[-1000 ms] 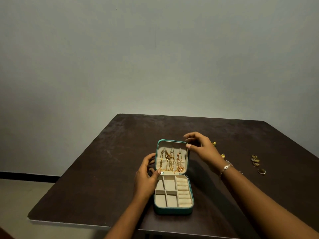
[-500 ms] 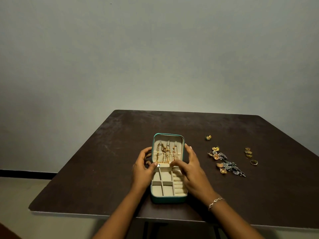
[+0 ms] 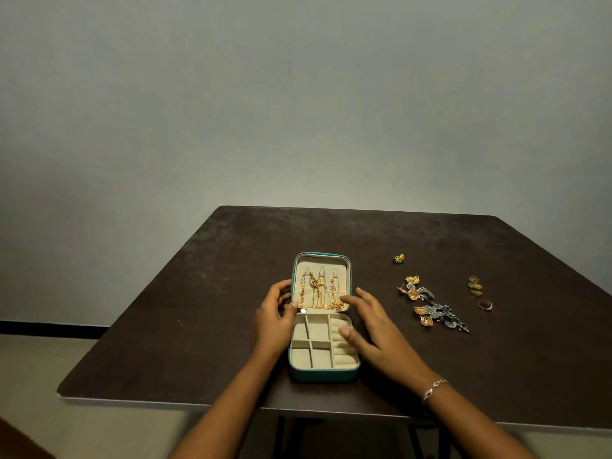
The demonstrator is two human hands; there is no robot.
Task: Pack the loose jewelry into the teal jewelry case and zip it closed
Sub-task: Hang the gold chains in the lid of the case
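Partway: gold chains [image 3: 319, 293] hang in the open teal jewelry case [image 3: 323, 372] mid-table, left hand [image 3: 273, 321] curled on its lid edge, right hand [image 3: 374, 332] splayed over empty compartments [image 3: 311, 346], while earrings [image 3: 430, 306] and rings [image 3: 475, 286] lie loose at two o'clock.

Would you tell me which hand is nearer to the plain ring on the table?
Right. The right hand lies over the case's right side, with the ring farther to its right. The left hand grips the case's left edge, beyond the case from the ring.

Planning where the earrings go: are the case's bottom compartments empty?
Empty: the visible compartments of the teal case show only bare beige lining.
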